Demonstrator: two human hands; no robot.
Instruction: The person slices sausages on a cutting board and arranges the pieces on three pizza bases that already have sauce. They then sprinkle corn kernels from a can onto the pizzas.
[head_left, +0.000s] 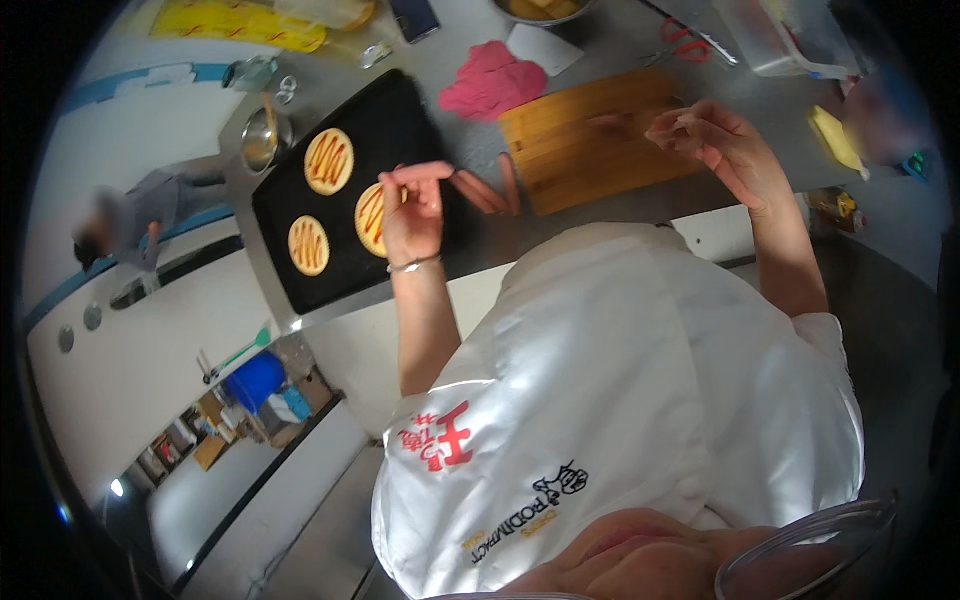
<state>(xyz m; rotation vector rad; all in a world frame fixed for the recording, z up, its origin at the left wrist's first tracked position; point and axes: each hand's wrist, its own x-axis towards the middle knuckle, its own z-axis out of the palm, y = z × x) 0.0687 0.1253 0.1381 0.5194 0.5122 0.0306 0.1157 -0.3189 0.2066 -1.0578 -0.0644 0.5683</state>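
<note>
While the left hand (413,222) is gripping a sausage (424,172) left of the cutting board (570,155), the right hand (735,150) is pinching pale film (668,131) at its right. Sauced rounds (329,161) are lying farther left, apparently sausage-free.

The left hand (413,228) covers the right part of 1 round pastry (368,222), so its outline there cannot be seen. The same hand also hides a part of the pink sausage (432,172). The right hand (738,160) pinches a thin pale film (670,131), too blurred to say its material. The upper edge cuts the metal bowl (517,16). At far left, 1 person (170,212) has a blurred head.
</note>
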